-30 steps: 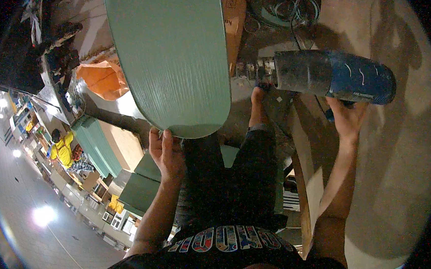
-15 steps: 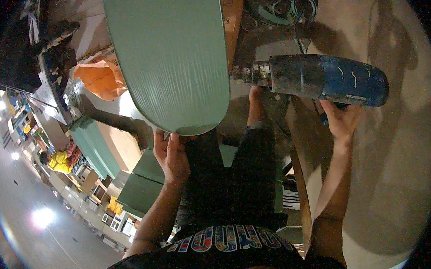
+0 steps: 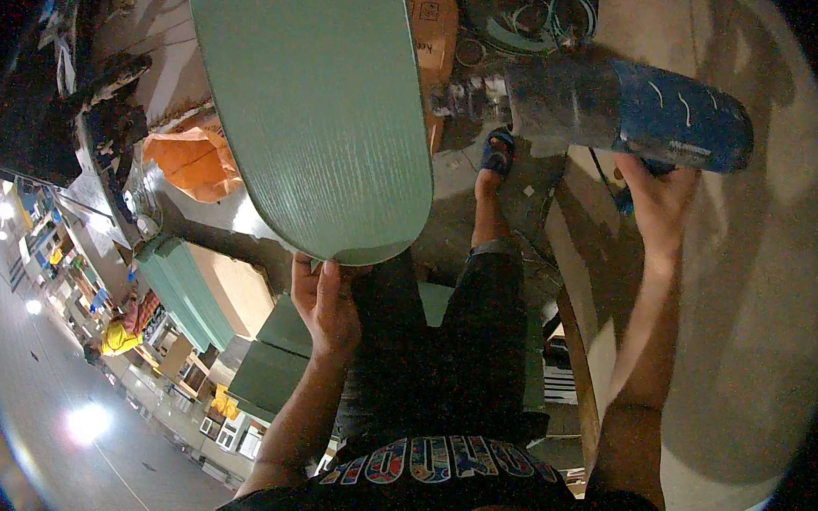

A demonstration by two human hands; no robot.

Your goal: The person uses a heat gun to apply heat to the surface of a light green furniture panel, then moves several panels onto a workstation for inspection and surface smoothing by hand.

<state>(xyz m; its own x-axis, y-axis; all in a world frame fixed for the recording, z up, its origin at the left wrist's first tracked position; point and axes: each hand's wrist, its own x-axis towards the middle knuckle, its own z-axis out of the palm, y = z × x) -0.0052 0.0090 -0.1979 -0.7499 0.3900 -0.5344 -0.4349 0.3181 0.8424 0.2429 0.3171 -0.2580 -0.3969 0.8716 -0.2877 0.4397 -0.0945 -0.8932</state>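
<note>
A long pale green panel (image 3: 320, 110) with a rounded near end and faint lines on its face stretches away in front of me. My left hand (image 3: 324, 311) grips its near edge, thumb on the face and fingers partly hidden beneath. At the right, my right hand (image 3: 658, 200) is wrapped round the handle of a blue and black heat gun (image 3: 638, 110). The gun lies sideways, its worn metal nozzle pointing left at the panel's right edge. Most of the handle is hidden by my fingers.
An orange bag (image 3: 195, 163) lies left of the panel, above stacked green panels (image 3: 182, 288). A cardboard box (image 3: 431, 46) and coiled cables (image 3: 531, 19) are at the far side. Another person in yellow (image 3: 121, 338) is in the distance. A pale curved wall or board stands at the right.
The heat gun and my right hand have moved farther away and tilted slightly, nozzle still toward the panel. The panel has shifted slightly nearer, with my left hand still on it.
</note>
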